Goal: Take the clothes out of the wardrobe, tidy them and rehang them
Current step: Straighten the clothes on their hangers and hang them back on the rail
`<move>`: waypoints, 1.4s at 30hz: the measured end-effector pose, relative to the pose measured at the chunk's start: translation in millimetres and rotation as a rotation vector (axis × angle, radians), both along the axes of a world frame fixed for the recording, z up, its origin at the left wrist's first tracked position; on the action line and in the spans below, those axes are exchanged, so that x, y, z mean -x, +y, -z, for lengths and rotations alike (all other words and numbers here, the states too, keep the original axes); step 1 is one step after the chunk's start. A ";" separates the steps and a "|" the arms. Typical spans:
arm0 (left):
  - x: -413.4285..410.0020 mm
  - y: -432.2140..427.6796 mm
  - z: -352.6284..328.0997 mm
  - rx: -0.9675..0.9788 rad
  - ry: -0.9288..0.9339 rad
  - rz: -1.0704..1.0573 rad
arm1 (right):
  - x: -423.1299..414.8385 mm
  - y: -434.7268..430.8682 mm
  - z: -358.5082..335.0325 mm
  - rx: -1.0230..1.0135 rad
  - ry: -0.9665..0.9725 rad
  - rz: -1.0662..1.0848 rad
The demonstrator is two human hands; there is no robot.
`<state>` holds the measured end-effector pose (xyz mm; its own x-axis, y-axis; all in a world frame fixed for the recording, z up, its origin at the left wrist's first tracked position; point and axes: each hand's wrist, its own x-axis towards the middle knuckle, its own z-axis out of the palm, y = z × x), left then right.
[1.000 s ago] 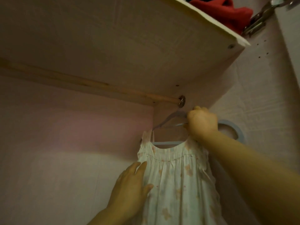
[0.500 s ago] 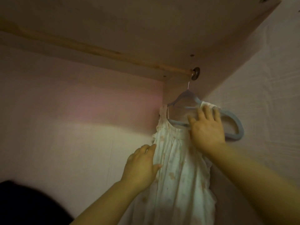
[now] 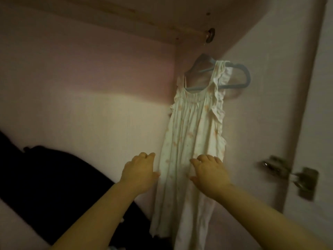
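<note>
A pale sleeveless dress (image 3: 192, 130) with a faint orange print hangs on a grey hanger (image 3: 239, 74) from the wooden rail (image 3: 126, 13) at the right end of the wardrobe. One strap sits on the hanger's right arm. My left hand (image 3: 140, 172) touches the dress's left edge at mid height, fingers loosely bent. My right hand (image 3: 207, 170) lies flat on the front of the dress, fingers spread.
The rail's metal end fitting (image 3: 84, 37) sits on the side panel above the hanger. A dark garment or bag (image 3: 45, 181) fills the lower left. A metal door hinge (image 3: 292, 174) sticks out on the right panel. The back wall is pink.
Both hands have slid down the dress from the hanger and chest to its middle. My right hand let go of the hanger. The view has dropped lower.
</note>
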<state>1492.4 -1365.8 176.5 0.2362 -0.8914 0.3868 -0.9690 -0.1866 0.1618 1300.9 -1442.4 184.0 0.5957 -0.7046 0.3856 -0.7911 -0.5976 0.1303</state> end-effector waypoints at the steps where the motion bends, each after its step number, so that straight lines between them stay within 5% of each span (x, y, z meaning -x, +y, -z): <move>1: 3.7 11.0 10.8 -0.020 -0.001 0.010 | 7.0 12.9 11.8 -0.025 -0.007 -0.001; 14: 112.2 140.0 149.7 -0.272 0.145 0.321 | 128.6 186.0 156.6 -0.319 0.034 0.187; 25: 264.6 279.1 185.1 -0.401 0.013 0.405 | 280.2 369.9 199.8 -0.391 -0.060 0.395; 42: 537.7 486.1 218.7 -0.553 -0.120 1.116 | 512.9 729.2 219.9 -0.520 -0.343 1.229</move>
<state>954.6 -879.7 -42.1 -0.7630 -0.6320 -0.1358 -0.6451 0.7308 0.2233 788.0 -713.2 -35.9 -0.5799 -0.8105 -0.0822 -0.7876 0.5836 -0.1975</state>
